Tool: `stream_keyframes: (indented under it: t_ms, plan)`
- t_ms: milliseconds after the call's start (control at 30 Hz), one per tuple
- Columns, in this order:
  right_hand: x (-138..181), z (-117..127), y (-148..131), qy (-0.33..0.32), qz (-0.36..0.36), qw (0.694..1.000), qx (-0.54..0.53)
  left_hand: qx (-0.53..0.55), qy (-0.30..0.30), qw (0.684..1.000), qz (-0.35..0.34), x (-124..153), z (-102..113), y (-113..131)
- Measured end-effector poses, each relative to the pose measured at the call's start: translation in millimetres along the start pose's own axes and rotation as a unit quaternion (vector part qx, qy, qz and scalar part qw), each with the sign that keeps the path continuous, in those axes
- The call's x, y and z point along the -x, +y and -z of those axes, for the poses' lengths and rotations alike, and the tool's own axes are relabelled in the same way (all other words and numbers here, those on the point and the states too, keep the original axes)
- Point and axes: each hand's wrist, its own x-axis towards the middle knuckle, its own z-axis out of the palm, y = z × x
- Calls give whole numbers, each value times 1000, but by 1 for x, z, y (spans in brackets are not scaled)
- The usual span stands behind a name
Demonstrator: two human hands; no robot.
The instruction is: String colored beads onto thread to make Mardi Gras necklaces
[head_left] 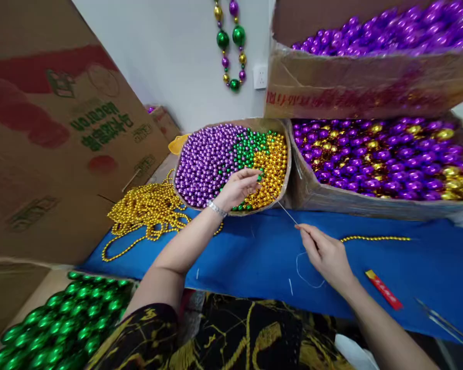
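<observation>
My left hand (242, 186) is over the front of a cardboard box (288, 159) of purple, green and gold beads. Its fingers pinch a small green bead (260, 178). Lower and to the right, my right hand (326, 252) grips a long thin needle (287, 213), which points up and left toward the gold beads. A thin white thread (301, 275) loops on the blue cloth below this hand. From behind the right hand, a short row of gold beads (376, 238) runs to the right along the cloth.
Tangled gold bead strands (150, 208) lie left of the box. Boxes of large purple and gold beads (370, 154) stand at right, one stacked above. Green beads (73, 313) fill a box at lower left. A red packet (384, 290) and scissors (445, 324) lie at right.
</observation>
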Motion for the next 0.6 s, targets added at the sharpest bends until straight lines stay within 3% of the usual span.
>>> stream_keyframes:
  t_ms: [233, 467, 600]
  plan:
    - [0, 1, 5, 27, 4, 999, 35, 98, -32, 994, 42, 27, -40, -29]
    - [7, 7, 14, 26, -2, 998, 60, 92, -41, 994, 43, 25, -51, -31]
    - [10, 9, 18, 25, -4, 995, 96, 30, -45, 999, 3, 26, -55, -35]
